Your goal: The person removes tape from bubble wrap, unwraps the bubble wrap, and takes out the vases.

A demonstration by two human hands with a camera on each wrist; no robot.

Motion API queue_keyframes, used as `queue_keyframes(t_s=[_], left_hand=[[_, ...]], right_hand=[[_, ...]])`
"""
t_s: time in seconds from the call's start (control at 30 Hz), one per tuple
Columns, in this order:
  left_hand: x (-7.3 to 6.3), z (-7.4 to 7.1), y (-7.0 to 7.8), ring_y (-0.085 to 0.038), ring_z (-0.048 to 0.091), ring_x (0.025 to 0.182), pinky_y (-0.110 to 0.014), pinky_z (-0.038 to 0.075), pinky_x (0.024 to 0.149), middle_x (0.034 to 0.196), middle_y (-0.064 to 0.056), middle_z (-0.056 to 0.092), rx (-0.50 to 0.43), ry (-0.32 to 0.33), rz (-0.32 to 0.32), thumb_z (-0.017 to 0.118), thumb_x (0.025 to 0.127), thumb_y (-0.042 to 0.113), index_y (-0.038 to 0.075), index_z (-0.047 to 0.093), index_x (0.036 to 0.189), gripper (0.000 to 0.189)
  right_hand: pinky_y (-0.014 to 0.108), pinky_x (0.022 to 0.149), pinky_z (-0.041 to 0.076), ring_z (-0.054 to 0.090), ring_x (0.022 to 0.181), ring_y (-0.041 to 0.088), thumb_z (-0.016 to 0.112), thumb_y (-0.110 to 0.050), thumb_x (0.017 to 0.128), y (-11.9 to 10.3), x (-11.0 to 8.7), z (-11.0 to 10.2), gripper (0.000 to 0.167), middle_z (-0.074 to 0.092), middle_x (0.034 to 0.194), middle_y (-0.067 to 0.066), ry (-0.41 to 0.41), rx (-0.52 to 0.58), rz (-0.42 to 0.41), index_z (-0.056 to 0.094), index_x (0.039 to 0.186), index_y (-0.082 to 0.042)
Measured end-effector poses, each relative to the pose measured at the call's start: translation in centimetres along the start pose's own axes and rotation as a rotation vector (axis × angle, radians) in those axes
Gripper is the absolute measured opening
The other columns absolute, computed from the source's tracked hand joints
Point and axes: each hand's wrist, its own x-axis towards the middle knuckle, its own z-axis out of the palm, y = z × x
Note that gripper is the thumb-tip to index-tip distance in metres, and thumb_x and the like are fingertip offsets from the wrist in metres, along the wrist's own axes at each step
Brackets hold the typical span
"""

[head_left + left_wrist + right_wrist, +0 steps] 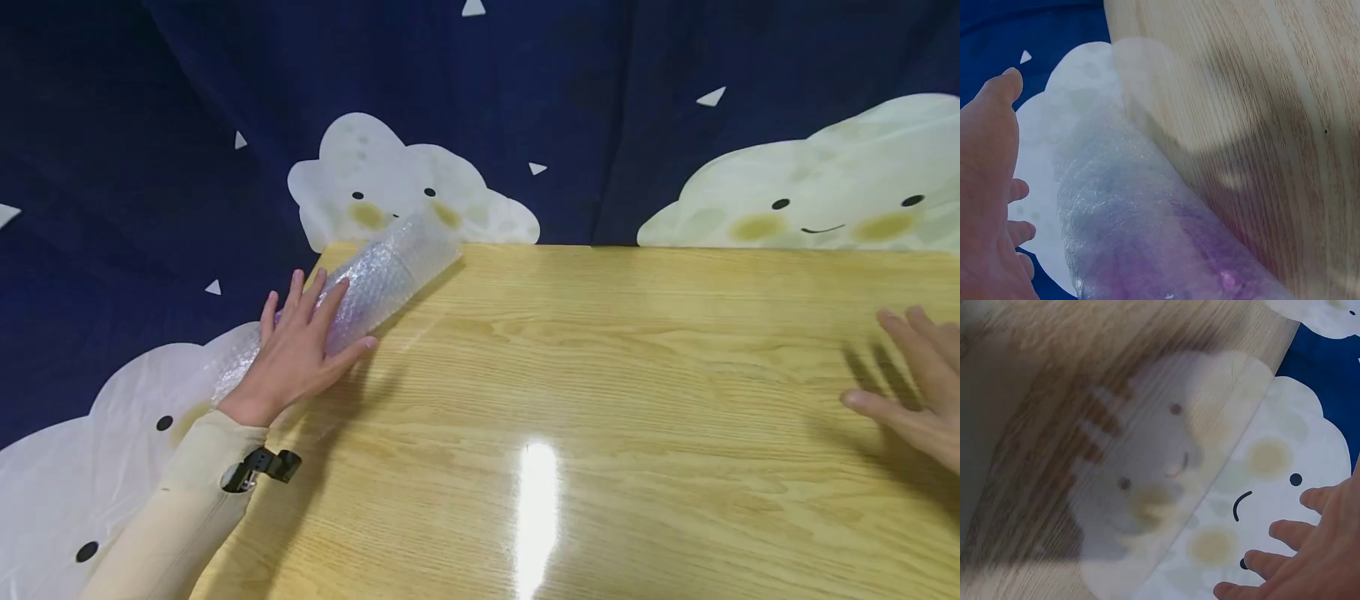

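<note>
A long bundle of clear bubble wrap (393,262) lies slantwise along the table's left edge, with something purplish showing through it. One of its ends juts out past the edge. My left hand (296,358) is spread over the bundle, fingers straight and apart, thumb toward the table. In the left wrist view the bubble wrap (1141,212) fills the lower middle, beside the left hand (988,169). My right hand (926,392) hovers low over the table at the far right, fingers extended and holding nothing. The right wrist view shows this hand's fingers (1288,536) spread.
The glossy wooden table (600,358) reflects a bright light near its front. Behind and to the left hangs a dark blue curtain (570,83) printed with white clouds and small triangles. A black wrist mount (262,468) sits on my left sleeve (176,517).
</note>
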Motion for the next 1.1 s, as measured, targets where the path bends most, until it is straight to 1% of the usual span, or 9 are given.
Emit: queue_keyframes(t_s=[0.27, 0.5, 0.67, 0.77, 0.87, 0.93, 0.97, 1.03, 1.1], left_hand=[[-0.1, 0.0, -0.1, -0.036, 0.000, 0.165, -0.070, 0.002, 0.125, 0.176, -0.012, 0.013, 0.009, 0.037, 0.017, 0.058, 0.095, 0.067, 0.019, 0.029, 0.164, 0.089], [-0.2, -0.3, -0.4, -0.038, 0.004, 0.164, -0.072, 0.004, 0.123, 0.176, -0.011, 0.016, 0.008, 0.066, 0.022, 0.061, 0.093, 0.067, 0.020, 0.029, 0.164, 0.091], [0.0, -0.4, -0.7, -0.038, 0.008, 0.164, -0.072, 0.006, 0.123, 0.175, -0.013, 0.019, 0.015, 0.094, 0.036, 0.064, 0.093, 0.065, 0.019, 0.033, 0.162, 0.089], [0.1, -0.6, -1.0, -0.038, 0.009, 0.164, -0.072, 0.006, 0.123, 0.174, -0.016, 0.021, 0.021, 0.109, 0.043, 0.065, 0.093, 0.062, 0.018, 0.035, 0.161, 0.087], [0.2, -0.6, -1.1, -0.039, 0.011, 0.164, -0.072, 0.008, 0.123, 0.173, -0.017, 0.023, 0.022, 0.124, 0.047, 0.067, 0.093, 0.060, 0.017, 0.037, 0.160, 0.085], [0.3, -0.6, -1.2, -0.040, 0.012, 0.163, -0.071, 0.008, 0.123, 0.173, -0.017, 0.024, 0.022, 0.132, 0.049, 0.068, 0.092, 0.060, 0.017, 0.038, 0.160, 0.085], [0.3, -0.6, -1.2, -0.040, 0.012, 0.163, -0.071, 0.008, 0.123, 0.173, -0.017, 0.024, 0.023, 0.134, 0.048, 0.068, 0.092, 0.060, 0.017, 0.038, 0.160, 0.085], [0.3, -0.7, -1.3, -0.040, 0.012, 0.163, -0.070, 0.009, 0.123, 0.172, -0.017, 0.025, 0.022, 0.142, 0.047, 0.068, 0.092, 0.059, 0.017, 0.038, 0.159, 0.085], [0.5, -0.7, -1.5, -0.040, 0.013, 0.163, -0.070, 0.009, 0.122, 0.172, -0.018, 0.026, 0.022, 0.153, 0.047, 0.068, 0.092, 0.059, 0.016, 0.038, 0.159, 0.085]], right_hand=[[0.083, 0.115, -0.009, -0.007, 0.153, 0.063, 0.068, -0.042, 0.098, -1.7, 0.3, 0.5, 0.104, -0.012, 0.171, 0.027, -0.087, -0.069, 0.004, -0.003, 0.167, -0.012], [0.084, 0.115, 0.001, -0.001, 0.153, 0.063, 0.063, -0.035, 0.103, -3.5, 0.6, 1.3, 0.096, -0.005, 0.169, 0.036, -0.123, 0.009, -0.026, -0.004, 0.167, -0.014], [0.080, 0.096, 0.027, 0.024, 0.139, 0.067, 0.062, -0.034, 0.104, -4.7, 0.7, 1.9, 0.092, 0.014, 0.162, 0.045, -0.119, 0.031, -0.033, -0.002, 0.168, -0.016], [0.075, 0.084, 0.035, 0.034, 0.129, 0.066, 0.062, -0.032, 0.104, -5.5, 0.9, 2.3, 0.092, 0.019, 0.159, 0.046, -0.136, 0.057, -0.033, -0.003, 0.168, -0.018], [0.071, 0.084, 0.041, 0.039, 0.128, 0.066, 0.062, -0.030, 0.105, -6.2, 0.9, 2.6, 0.090, 0.019, 0.163, 0.041, -0.139, 0.102, -0.039, 0.000, 0.168, -0.019], [0.048, 0.090, 0.056, 0.038, 0.131, 0.066, 0.062, -0.028, 0.105, -6.5, 0.9, 2.8, 0.088, 0.017, 0.167, 0.035, -0.146, 0.141, -0.049, 0.001, 0.168, -0.021], [0.030, 0.091, 0.057, 0.038, 0.133, 0.065, 0.062, -0.027, 0.105, -6.7, 0.9, 2.9, 0.087, 0.017, 0.169, 0.032, -0.144, 0.158, -0.054, 0.003, 0.168, -0.022], [0.000, 0.088, 0.043, 0.034, 0.138, 0.063, 0.062, -0.025, 0.105, -7.0, 0.9, 3.2, 0.086, 0.016, 0.171, 0.026, -0.145, 0.197, -0.068, 0.005, 0.168, -0.025], [-0.012, 0.083, 0.022, 0.033, 0.140, 0.062, 0.062, -0.024, 0.105, -7.5, 0.9, 3.5, 0.083, 0.018, 0.172, 0.022, -0.148, 0.234, -0.082, 0.007, 0.168, -0.026]])
